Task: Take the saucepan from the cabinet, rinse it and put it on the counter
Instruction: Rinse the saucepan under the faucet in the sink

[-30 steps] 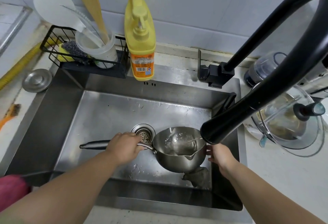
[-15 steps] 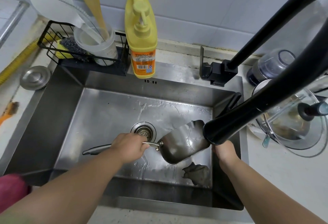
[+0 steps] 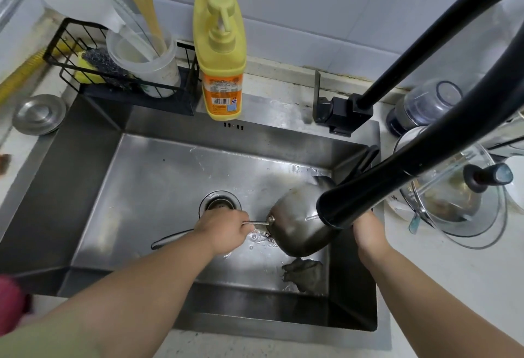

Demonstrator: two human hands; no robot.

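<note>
The small steel saucepan [image 3: 295,223] hangs over the right part of the steel sink [image 3: 158,176], tipped so its mouth faces away and its outer side faces me. My left hand [image 3: 222,228] is shut on its long handle, whose end sticks out to the left. My right hand [image 3: 367,231] is at the pan's right side, mostly hidden behind the black faucet head [image 3: 340,210]; its grip cannot be made out. Water lies on the sink floor under the pan.
A grey rag [image 3: 304,272] lies in the sink below the pan, the drain [image 3: 219,204] to its left. A yellow soap bottle [image 3: 219,45] and a black utensil rack [image 3: 119,74] stand behind the sink. A glass lid [image 3: 465,199] and dishes occupy the right counter.
The saucepan went from upright with water in it to tipped over away from me, and the water has poured out into the sink. Both hands stayed at the pan.
</note>
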